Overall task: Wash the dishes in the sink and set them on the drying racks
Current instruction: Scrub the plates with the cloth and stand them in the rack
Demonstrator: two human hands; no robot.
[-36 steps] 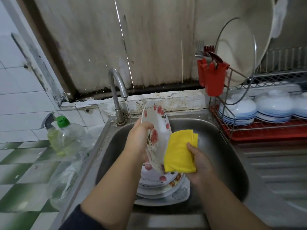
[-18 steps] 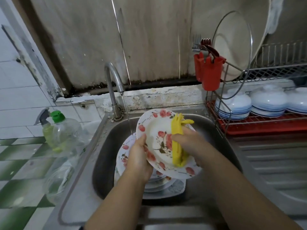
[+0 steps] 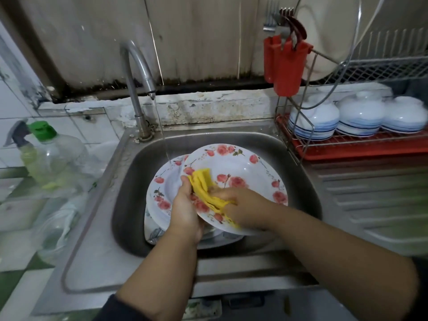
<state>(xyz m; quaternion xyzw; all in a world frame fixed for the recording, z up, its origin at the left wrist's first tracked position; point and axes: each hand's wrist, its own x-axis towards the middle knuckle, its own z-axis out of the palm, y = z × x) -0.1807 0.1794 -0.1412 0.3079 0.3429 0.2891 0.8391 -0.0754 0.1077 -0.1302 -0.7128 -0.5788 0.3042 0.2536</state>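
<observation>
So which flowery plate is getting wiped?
The top rose-patterned plate, held tilted by the left hand; the yellow cloth rubs it, others lie underneath.

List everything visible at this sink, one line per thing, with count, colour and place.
floral plate: one, white with pink roses, held over the sink
stacked plates: several, white floral, in the sink
yellow cloth: one, on the held plate
sink: one, steel
tap: one, steel, running
bowls: three, white with blue bands, upturned on the rack
drying rack: one, wire over a red tray, right
cutlery holder: one, red, on the rack
soap bottle: one, clear, green cap, left
spray bottle: one, left
hands: left grips the plate; right presses the cloth
</observation>
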